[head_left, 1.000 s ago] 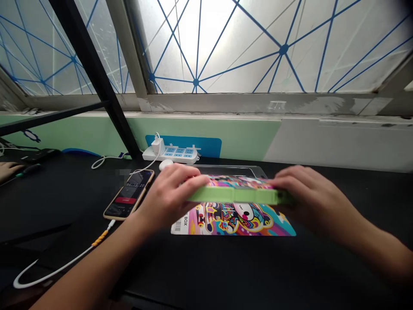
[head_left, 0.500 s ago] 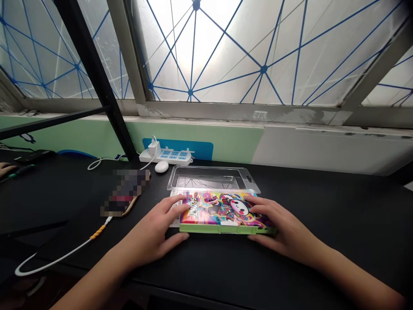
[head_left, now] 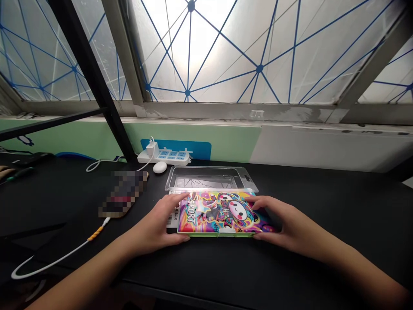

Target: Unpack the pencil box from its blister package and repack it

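A colourful pencil box [head_left: 213,215] with cartoon figures, the word SPORT and a green lower edge lies in front of me on the black desk. My left hand [head_left: 164,224] grips its left end, thumb at the front edge and fingers at the back. At the right end, my right hand [head_left: 274,219] holds it in the same way, thumb in front and fingers over the top. Partly beneath the box, a printed card [head_left: 172,218] shows at the left. Directly behind stands a clear plastic tray [head_left: 251,183], its inside see-through.
To the left lies a phone [head_left: 124,193], its screen blurred out, on a white charging cable [head_left: 58,270]. A white power strip [head_left: 164,156] and a white rounded object [head_left: 159,167] sit by the wall. A black frame post [head_left: 112,125] rises at the left. Another person's hand [head_left: 4,171] shows at the far left.
The pencil box's front has tipped so its top faces me more and less of the green edge shows. My hands have shifted their hold on its ends. The view has moved slightly.
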